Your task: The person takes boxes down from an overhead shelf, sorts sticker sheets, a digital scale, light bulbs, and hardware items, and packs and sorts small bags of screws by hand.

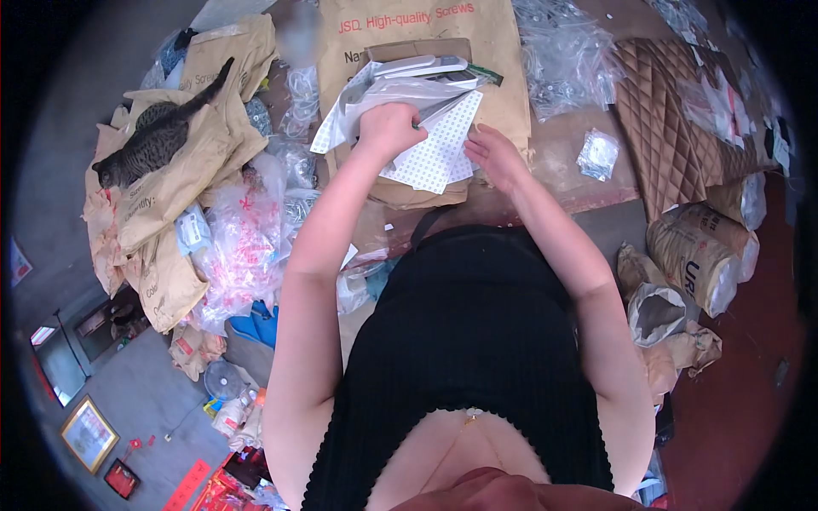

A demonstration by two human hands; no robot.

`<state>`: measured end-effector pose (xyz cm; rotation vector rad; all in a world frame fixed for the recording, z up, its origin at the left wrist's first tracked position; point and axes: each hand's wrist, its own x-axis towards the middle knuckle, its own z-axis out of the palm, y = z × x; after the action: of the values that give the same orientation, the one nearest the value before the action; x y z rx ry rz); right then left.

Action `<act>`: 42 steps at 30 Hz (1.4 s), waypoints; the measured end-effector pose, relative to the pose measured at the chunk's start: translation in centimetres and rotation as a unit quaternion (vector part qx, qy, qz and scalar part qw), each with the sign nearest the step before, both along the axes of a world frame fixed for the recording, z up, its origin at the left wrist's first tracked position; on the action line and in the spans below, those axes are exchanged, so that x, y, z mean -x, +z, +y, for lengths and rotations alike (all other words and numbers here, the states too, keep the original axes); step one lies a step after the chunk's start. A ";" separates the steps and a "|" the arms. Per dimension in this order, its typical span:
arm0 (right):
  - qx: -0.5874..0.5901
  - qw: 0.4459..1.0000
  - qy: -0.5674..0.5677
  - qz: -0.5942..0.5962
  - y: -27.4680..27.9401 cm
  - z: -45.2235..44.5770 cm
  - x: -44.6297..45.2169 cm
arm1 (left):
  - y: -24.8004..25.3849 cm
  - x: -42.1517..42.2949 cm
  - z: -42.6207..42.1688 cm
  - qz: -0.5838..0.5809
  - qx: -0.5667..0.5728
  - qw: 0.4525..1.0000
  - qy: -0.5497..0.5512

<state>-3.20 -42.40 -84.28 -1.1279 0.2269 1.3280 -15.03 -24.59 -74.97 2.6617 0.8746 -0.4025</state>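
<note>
White sheets (pixel 443 146) with small printed marks are held over a brown sack (pixel 503 43), in front of the body. Left hand (pixel 390 128): closed on the bundle, at its left part; thumb side turned toward the printed faces. Right hand (pixel 501 160): fingers loosely open at the right edge of the sheets, no firm hold seen; contact cannot be told. Clear plastic (pixel 400 90) is bunched in with the sheets, behind the left hand. White packs (pixel 419 65) and a green-edged piece (pixel 486 75) are seen just beyond; cardboard (pixel 426 201) lies under the bundle.

Progress, as judged: bundle already in hand and fanned out at the lower end; edges not lined up, nothing sorted into separate piles. How much is left cannot be told.

Around: clear bags (pixel 567 72) and a small packet (pixel 598 155) to the right, quilted cover (pixel 669 128) farther right. Pink-printed bags (pixel 243 234) are heaped to the left, near paper sacks (pixel 183 179) with a cat (pixel 158 145) lying on top.
</note>
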 end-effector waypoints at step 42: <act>0.008 0.999 0.013 0.044 1.5 1.3 3.1 | -0.3 -0.2 0.4 0.024 -0.007 1.000 -0.013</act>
<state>-6.31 -41.10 -82.83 -1.0910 0.2886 1.4026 -14.86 -24.16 -75.31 2.6889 0.8604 -0.4706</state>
